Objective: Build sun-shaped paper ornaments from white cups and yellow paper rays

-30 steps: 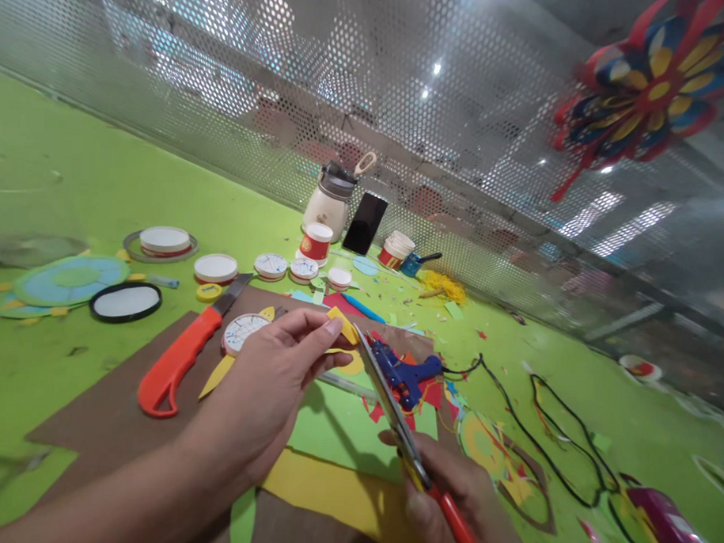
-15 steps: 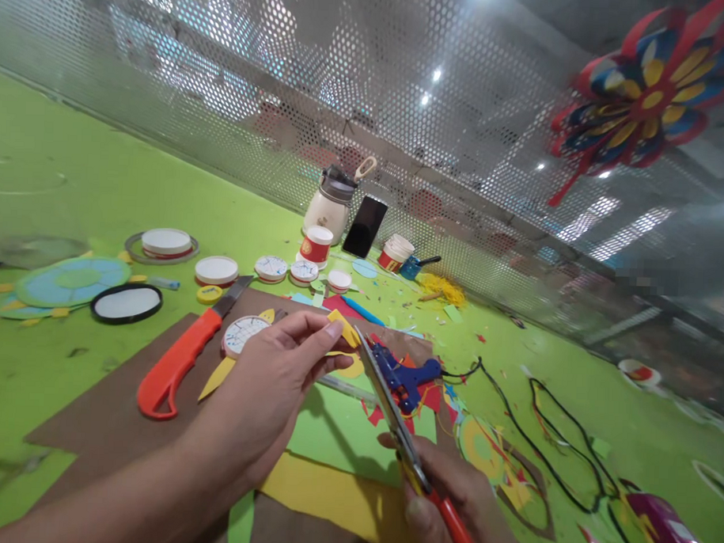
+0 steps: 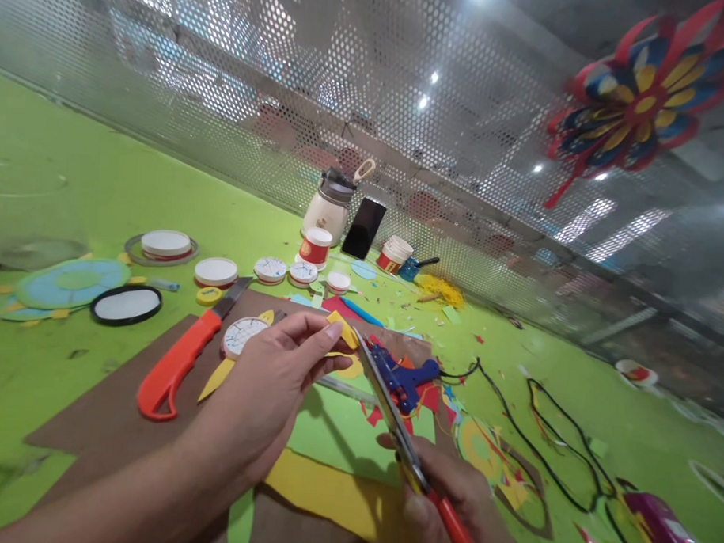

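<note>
Between thumb and fingers, my left hand (image 3: 281, 372) pinches a small piece of yellow paper (image 3: 343, 329). My right hand (image 3: 449, 496) is wrapped round red-handled scissors (image 3: 396, 419), whose blade tips meet the right edge of that piece. Below the hands lie a light green sheet (image 3: 344, 441) and a yellow sheet (image 3: 324, 492). Just beyond the scissors rests a blue glue gun (image 3: 403, 376) among red paper scraps. To the left of my left hand are a white disc with drawn lines (image 3: 241, 336) and an orange-handled knife (image 3: 181, 364).
Brown cardboard (image 3: 114, 397) covers the near table. White lids (image 3: 215, 271), a jug (image 3: 327, 207), a leaning phone (image 3: 364, 227) and small pots (image 3: 394, 254) stand farther back. Black cable (image 3: 508, 411) trails right. A perforated metal panel (image 3: 225, 100) borders the table; a paper flower (image 3: 644, 103) hangs above.
Hands, scissors and yellow piece stay almost exactly in place. The hanging paper flower has shifted slightly left and turned a little.
</note>
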Action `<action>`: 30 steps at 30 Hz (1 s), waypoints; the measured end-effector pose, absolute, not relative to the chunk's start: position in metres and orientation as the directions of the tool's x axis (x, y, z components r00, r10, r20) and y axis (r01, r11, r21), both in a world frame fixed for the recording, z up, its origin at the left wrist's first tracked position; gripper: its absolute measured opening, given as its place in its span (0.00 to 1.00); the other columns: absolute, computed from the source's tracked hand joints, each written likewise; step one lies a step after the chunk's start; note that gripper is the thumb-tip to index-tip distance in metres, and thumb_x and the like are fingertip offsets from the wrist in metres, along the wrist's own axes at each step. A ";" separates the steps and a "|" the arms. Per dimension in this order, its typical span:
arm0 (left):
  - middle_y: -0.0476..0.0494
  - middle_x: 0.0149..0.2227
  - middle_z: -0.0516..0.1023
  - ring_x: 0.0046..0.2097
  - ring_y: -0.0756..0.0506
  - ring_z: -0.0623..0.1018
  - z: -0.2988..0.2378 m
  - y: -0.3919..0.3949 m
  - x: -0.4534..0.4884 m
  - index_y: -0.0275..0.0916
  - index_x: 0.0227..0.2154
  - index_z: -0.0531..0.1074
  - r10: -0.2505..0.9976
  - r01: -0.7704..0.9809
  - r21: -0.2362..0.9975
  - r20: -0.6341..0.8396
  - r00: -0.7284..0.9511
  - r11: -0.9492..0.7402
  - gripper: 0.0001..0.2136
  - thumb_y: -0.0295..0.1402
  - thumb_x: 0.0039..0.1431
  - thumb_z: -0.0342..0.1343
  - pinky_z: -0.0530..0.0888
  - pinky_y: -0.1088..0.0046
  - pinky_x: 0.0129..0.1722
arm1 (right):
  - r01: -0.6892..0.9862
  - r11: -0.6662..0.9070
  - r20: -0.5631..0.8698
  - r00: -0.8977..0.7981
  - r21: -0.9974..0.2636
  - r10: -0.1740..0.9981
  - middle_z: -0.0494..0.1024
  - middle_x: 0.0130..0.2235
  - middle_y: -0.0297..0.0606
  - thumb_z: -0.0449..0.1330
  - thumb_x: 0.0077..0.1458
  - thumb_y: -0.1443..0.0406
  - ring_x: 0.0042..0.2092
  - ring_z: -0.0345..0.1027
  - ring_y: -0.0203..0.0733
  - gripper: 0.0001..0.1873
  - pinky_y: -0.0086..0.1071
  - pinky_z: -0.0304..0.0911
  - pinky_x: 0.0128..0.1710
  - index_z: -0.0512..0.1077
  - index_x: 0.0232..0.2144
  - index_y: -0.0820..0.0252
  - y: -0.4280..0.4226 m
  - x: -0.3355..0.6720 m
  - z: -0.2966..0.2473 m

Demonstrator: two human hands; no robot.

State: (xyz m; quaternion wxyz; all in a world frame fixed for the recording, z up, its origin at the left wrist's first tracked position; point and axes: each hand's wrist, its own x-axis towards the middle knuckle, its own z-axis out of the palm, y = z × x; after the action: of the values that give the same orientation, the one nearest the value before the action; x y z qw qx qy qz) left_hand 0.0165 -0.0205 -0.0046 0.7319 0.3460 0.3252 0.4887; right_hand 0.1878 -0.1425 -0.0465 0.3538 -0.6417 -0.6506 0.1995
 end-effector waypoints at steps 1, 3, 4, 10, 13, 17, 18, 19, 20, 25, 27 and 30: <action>0.51 0.29 0.75 0.32 0.52 0.75 -0.005 -0.020 0.016 0.37 0.25 0.74 0.940 -0.488 0.825 -0.140 0.311 0.284 0.05 0.32 0.52 0.63 0.75 0.77 0.37 | 0.695 0.100 0.207 0.072 -0.712 0.976 0.60 0.20 0.31 0.48 0.56 0.43 0.21 0.52 0.34 0.33 0.25 0.53 0.19 0.76 0.44 0.61 -0.142 0.188 -0.047; 0.50 0.29 0.76 0.32 0.52 0.75 -0.004 -0.020 0.016 0.36 0.25 0.74 0.941 -0.486 0.827 -0.139 0.310 0.282 0.05 0.31 0.51 0.63 0.75 0.76 0.37 | 0.694 0.107 0.211 0.066 -0.712 0.975 0.60 0.20 0.32 0.49 0.56 0.43 0.21 0.51 0.33 0.33 0.25 0.53 0.19 0.76 0.44 0.62 -0.142 0.189 -0.048; 0.50 0.29 0.76 0.32 0.52 0.75 -0.004 -0.020 0.016 0.36 0.25 0.74 0.940 -0.484 0.829 -0.138 0.310 0.282 0.05 0.31 0.51 0.63 0.75 0.76 0.37 | 0.691 0.110 0.210 0.063 -0.715 0.976 0.60 0.20 0.32 0.49 0.56 0.43 0.21 0.51 0.33 0.32 0.25 0.52 0.19 0.76 0.44 0.62 -0.142 0.189 -0.049; 0.49 0.30 0.75 0.32 0.51 0.75 -0.002 -0.019 0.017 0.36 0.26 0.74 0.939 -0.462 0.841 -0.144 0.311 0.282 0.06 0.32 0.51 0.63 0.75 0.75 0.37 | 0.671 0.099 0.191 0.064 -0.735 0.980 0.62 0.21 0.32 0.49 0.55 0.41 0.22 0.55 0.34 0.35 0.25 0.54 0.20 0.76 0.45 0.63 -0.143 0.192 -0.048; 0.49 0.29 0.75 0.32 0.51 0.74 -0.002 -0.019 0.017 0.36 0.26 0.73 0.938 -0.455 0.845 -0.143 0.315 0.281 0.06 0.32 0.52 0.63 0.75 0.75 0.37 | 0.676 0.074 0.166 0.072 -0.733 0.983 0.65 0.22 0.33 0.48 0.55 0.41 0.22 0.58 0.35 0.35 0.26 0.56 0.22 0.77 0.44 0.62 -0.143 0.193 -0.048; 0.50 0.29 0.74 0.32 0.52 0.74 -0.003 -0.019 0.016 0.36 0.25 0.73 0.937 -0.456 0.844 -0.139 0.321 0.282 0.06 0.32 0.52 0.63 0.75 0.75 0.37 | 0.680 0.055 0.139 0.070 -0.731 0.988 0.66 0.22 0.35 0.49 0.56 0.42 0.23 0.58 0.36 0.34 0.26 0.57 0.22 0.76 0.46 0.60 -0.144 0.196 -0.051; 0.50 0.29 0.74 0.32 0.52 0.74 -0.003 -0.018 0.016 0.36 0.25 0.73 0.937 -0.456 0.844 -0.141 0.320 0.283 0.06 0.33 0.52 0.63 0.74 0.75 0.37 | 0.678 0.060 0.140 0.064 -0.733 0.988 0.66 0.22 0.35 0.49 0.56 0.42 0.23 0.58 0.36 0.33 0.26 0.56 0.22 0.76 0.46 0.60 -0.144 0.196 -0.052; 0.50 0.29 0.74 0.32 0.52 0.74 -0.004 -0.018 0.016 0.36 0.26 0.73 0.937 -0.454 0.845 -0.144 0.317 0.283 0.06 0.33 0.51 0.64 0.74 0.75 0.37 | 0.675 0.067 0.141 0.056 -0.735 0.988 0.66 0.22 0.35 0.49 0.56 0.42 0.22 0.57 0.35 0.33 0.26 0.56 0.21 0.76 0.47 0.60 -0.144 0.197 -0.052; 0.50 0.29 0.75 0.32 0.52 0.74 -0.004 -0.018 0.016 0.36 0.26 0.73 0.937 -0.450 0.846 -0.147 0.317 0.285 0.07 0.33 0.51 0.64 0.74 0.75 0.37 | 0.671 0.074 0.141 0.046 -0.737 0.989 0.65 0.22 0.34 0.48 0.56 0.42 0.22 0.56 0.35 0.34 0.26 0.54 0.21 0.75 0.47 0.61 -0.144 0.197 -0.053; 0.50 0.29 0.75 0.33 0.52 0.74 -0.006 -0.018 0.017 0.36 0.26 0.73 0.941 -0.462 0.845 -0.126 0.316 0.268 0.06 0.33 0.52 0.63 0.75 0.75 0.38 | 0.683 0.101 0.183 0.048 -0.723 0.982 0.60 0.19 0.30 0.49 0.56 0.43 0.19 0.51 0.32 0.33 0.24 0.53 0.18 0.76 0.45 0.61 -0.143 0.195 -0.053; 0.51 0.29 0.75 0.33 0.52 0.74 -0.006 -0.018 0.018 0.36 0.26 0.74 0.943 -0.476 0.840 -0.116 0.312 0.260 0.06 0.33 0.52 0.63 0.75 0.76 0.38 | 0.697 0.118 0.223 0.062 -0.708 0.973 0.62 0.19 0.32 0.49 0.56 0.43 0.20 0.54 0.33 0.33 0.24 0.55 0.18 0.77 0.43 0.62 -0.143 0.194 -0.055; 0.52 0.29 0.75 0.33 0.53 0.75 -0.006 -0.020 0.018 0.36 0.26 0.75 0.944 -0.500 0.824 -0.119 0.309 0.267 0.05 0.32 0.53 0.63 0.75 0.77 0.38 | 0.695 0.130 0.241 0.064 -0.707 0.968 0.64 0.18 0.33 0.48 0.57 0.43 0.19 0.56 0.34 0.33 0.23 0.57 0.18 0.77 0.43 0.62 -0.143 0.193 -0.056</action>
State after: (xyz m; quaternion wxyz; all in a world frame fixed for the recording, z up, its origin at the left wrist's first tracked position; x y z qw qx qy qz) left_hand 0.0180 -0.0200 -0.0056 0.7298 0.3490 0.3180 0.4944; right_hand 0.1929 -0.1430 -0.0564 0.3637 -0.6324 -0.6578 0.1876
